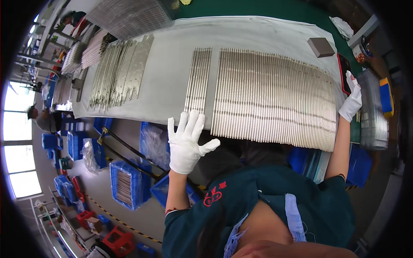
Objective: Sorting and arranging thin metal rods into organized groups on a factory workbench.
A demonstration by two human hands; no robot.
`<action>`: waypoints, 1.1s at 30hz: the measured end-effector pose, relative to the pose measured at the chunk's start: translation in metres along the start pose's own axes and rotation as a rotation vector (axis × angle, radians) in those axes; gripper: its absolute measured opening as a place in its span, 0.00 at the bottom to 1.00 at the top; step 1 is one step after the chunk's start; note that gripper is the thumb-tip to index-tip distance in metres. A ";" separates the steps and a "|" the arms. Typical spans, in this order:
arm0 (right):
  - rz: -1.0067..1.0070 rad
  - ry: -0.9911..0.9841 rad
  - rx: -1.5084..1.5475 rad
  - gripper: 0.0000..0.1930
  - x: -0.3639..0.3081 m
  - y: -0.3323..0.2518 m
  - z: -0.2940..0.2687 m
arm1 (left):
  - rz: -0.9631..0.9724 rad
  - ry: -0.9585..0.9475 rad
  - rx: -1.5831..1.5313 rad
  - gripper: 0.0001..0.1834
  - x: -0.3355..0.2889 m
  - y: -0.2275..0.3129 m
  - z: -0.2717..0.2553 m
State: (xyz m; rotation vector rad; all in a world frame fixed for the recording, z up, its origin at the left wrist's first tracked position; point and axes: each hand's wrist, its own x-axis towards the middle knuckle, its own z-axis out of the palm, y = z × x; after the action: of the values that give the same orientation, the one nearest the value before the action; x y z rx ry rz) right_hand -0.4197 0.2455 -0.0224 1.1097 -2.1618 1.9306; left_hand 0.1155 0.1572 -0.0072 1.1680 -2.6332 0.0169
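My left hand (186,142), in a white glove, is open with its fingers spread. Its fingertips reach the near ends of a narrow group of metal rods (198,81) lying side by side. To the right, across a small gap, a wide row of similar shiny rods (275,96) covers much of the cloth. My right hand (352,101), also gloved, is beyond the row's right end. Its fingers are stretched out beside a phone with a red edge (344,73), and I see nothing held in them. Whether they touch the phone is unclear.
Looser rods (122,73) lie at the left of the white cloth (172,51). Behind them stands a stack of clear trays (129,19). A grey block (321,47) sits at the far right. Blue crates (129,182) stand on the floor to the left. Other people work at far left.
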 end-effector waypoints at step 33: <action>0.019 0.022 -0.002 0.29 -0.005 -0.007 0.009 | 0.180 0.008 -0.049 0.45 0.018 0.040 0.001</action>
State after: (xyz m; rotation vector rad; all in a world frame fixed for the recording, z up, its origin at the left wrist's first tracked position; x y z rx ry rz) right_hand -0.4088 0.2406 -0.0210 1.0667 -2.1708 1.9383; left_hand 0.0746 0.1712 0.0002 0.9111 -2.7063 -0.0088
